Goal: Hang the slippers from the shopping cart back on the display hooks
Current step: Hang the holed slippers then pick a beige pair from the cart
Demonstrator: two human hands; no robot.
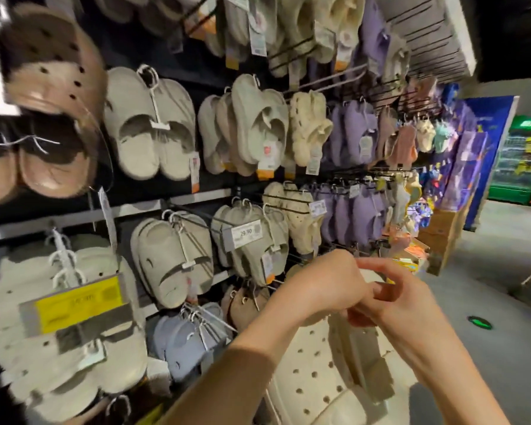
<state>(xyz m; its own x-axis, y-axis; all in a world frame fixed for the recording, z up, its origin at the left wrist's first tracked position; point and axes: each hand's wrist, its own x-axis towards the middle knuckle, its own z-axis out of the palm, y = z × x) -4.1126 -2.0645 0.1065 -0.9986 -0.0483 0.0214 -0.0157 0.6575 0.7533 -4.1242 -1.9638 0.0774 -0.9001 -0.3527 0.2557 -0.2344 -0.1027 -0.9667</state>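
Observation:
A pair of cream clog slippers (316,375) with round holes hangs low in front of me, toes down. My left hand (316,286) and my right hand (402,302) meet at the top of the pair, fingers curled around it; the hanger is hidden between them. Both hands sit just in front of the lower rows of the slipper wall. Black wire display hooks (301,256) stick out right behind my left hand. More cream clogs (301,222) of the same kind hang one row above. No shopping cart is in view.
The wall on the left is packed with hanging slippers: beige (147,124), purple (356,133), brown (49,87), pale blue (184,335). A price tag (246,234) reads 29.90. The aisle floor (488,286) runs right, past cardboard boxes (439,237) toward a green fridge (518,161).

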